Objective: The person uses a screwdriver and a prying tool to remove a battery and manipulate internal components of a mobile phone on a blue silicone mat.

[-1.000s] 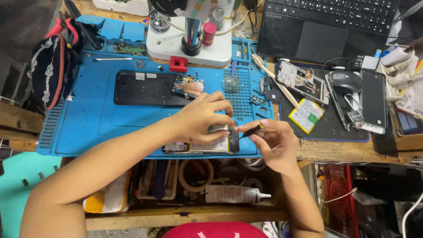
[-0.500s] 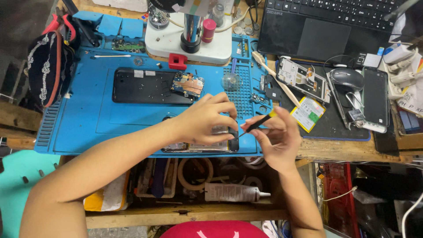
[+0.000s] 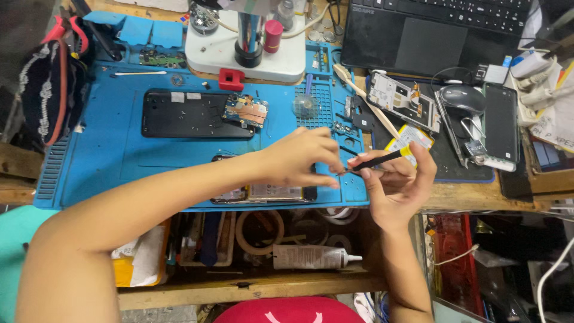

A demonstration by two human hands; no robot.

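Tweezers (image 3: 378, 161), one black pair with a yellow end, are being pinched between the thumb and fingers of the right hand (image 3: 394, 182), closed tightly around them, at the near right edge of the blue work mat (image 3: 107, 155). Their tip is pointing left toward the left hand (image 3: 299, 157), whose fingertips are curling together beside it; whether they are pinching anything there is too small to tell. Under that hand one opened phone (image 3: 263, 191) is lying at the mat's near edge, mostly hidden. Nearer, below the bench edge, one grey glue tube (image 3: 311, 257) is lying on a shelf. Farther back on the mat, one black phone back panel (image 3: 185, 113) is lying flat, with one small circuit board (image 3: 246, 111) touching its right end. Beyond that, one white microscope base (image 3: 245, 51) is standing. At the far right, one black laptop (image 3: 430, 36) is sitting open, with one computer mouse (image 3: 463, 98) near it.
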